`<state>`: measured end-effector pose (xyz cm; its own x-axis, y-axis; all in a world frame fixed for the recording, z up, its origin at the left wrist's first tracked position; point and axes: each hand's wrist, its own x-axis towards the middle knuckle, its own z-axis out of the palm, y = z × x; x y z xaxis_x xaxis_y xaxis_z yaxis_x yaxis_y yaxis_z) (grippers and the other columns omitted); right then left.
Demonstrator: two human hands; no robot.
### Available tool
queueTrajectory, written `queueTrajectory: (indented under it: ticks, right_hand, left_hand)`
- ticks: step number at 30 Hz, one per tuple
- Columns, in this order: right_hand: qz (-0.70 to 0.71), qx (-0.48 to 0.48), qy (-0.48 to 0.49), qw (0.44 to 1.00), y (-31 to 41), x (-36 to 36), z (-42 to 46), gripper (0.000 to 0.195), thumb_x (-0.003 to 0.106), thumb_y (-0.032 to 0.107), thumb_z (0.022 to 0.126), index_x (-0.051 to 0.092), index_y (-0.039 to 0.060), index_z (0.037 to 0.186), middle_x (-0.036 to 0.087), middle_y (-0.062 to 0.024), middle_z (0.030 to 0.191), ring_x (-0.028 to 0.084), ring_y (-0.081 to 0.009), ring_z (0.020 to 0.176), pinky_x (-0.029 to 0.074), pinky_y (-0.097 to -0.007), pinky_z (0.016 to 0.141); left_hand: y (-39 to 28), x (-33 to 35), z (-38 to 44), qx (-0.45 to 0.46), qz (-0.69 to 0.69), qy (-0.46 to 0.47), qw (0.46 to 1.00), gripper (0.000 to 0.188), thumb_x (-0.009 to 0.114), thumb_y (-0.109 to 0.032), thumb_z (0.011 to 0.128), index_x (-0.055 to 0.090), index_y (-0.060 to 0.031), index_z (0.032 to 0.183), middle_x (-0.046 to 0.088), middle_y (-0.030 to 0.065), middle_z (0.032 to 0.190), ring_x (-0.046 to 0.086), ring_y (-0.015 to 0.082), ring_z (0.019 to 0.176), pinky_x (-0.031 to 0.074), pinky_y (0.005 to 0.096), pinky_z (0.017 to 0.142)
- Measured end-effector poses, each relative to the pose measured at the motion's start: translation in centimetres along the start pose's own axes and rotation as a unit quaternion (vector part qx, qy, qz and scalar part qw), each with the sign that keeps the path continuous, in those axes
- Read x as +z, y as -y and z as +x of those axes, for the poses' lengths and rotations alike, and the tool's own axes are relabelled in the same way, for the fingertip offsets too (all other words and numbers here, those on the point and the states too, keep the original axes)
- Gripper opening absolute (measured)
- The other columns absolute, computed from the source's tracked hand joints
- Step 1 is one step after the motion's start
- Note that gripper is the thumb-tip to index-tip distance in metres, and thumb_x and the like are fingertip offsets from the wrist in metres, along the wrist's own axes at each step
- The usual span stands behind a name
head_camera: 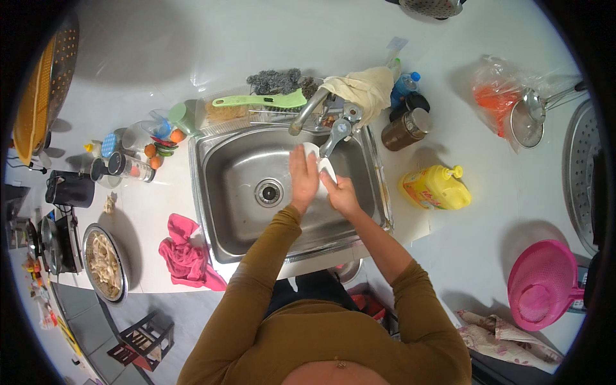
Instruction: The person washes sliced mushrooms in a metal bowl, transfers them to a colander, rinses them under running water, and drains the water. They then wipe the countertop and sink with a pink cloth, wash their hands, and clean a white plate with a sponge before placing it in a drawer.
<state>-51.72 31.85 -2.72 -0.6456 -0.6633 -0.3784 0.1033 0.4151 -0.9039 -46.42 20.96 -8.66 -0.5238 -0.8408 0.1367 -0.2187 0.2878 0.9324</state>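
Over the stainless steel sink basin [236, 202], my right hand [342, 196] grips a white dish [328, 168] by its near edge, thumb on top. My left hand [304, 177] lies flat against the same dish with its fingers stretched out, covering part of it. The dish is tilted, and its full shape is hidden by my hands. Just beyond them are the metal faucet spout [308, 113] and its lever [340, 132]. A drain strainer [268, 193] sits in the basin floor to the left of my hands.
Behind the basin lie a green-handled brush [260, 100] and a grey scouring pad [274, 82]. A cream cloth [368, 91] drapes over the faucet. To the right stands a yellow pump bottle [430, 187]; to the left are a pink cloth [185, 252] and a metal bowl of food [105, 262].
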Motion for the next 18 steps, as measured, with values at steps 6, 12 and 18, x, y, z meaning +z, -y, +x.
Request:
queueTrajectory:
  ticks: [6, 12, 18]
  right_hand:
    - [0.122, 0.021, -0.085, 0.989, -0.2, 0.7, 0.9, 0.042, 0.054, 0.041, 0.095, 0.064, 0.0044, 0.077, 0.056, 0.0014, 0.066, 0.046, -0.0063, 0.053, 0.035, -0.0227, 0.047]
    - [0.319, 0.074, -0.095, 0.940, -2.2, 0.5, 1.5, 0.042, 0.051, 0.043, 0.095, 0.062, 0.0029, 0.099, 0.061, -0.0048, 0.089, 0.059, -0.0145, 0.078, 0.048, -0.0290, 0.067]
    - [0.481, 0.084, -0.090, 0.868, -1.5, 0.6, 1.3, 0.049, 0.049, 0.040, 0.097, 0.050, 0.0016, 0.127, 0.059, -0.0100, 0.121, 0.059, -0.0211, 0.107, 0.049, -0.0342, 0.091]
  left_hand:
    - [-3.2, -0.6, 1.3, 0.053, 0.062, 0.049, 0.995, 0.039, 0.045, -0.020, 0.093, 0.053, 0.0049, 0.121, 0.054, 0.0237, 0.123, 0.047, 0.0393, 0.119, 0.031, 0.0480, 0.104]
    - [-5.7, -1.4, -1.7, 0.258, 0.100, 0.061, 0.959, 0.040, 0.052, -0.013, 0.085, 0.055, 0.0028, 0.121, 0.058, 0.0182, 0.121, 0.055, 0.0346, 0.112, 0.037, 0.0448, 0.099]
    - [-3.4, -4.6, -6.1, 0.346, 0.254, 0.071, 0.901, 0.046, 0.055, -0.018, 0.084, 0.052, 0.0029, 0.124, 0.050, 0.0182, 0.132, 0.044, 0.0303, 0.127, 0.031, 0.0489, 0.104]
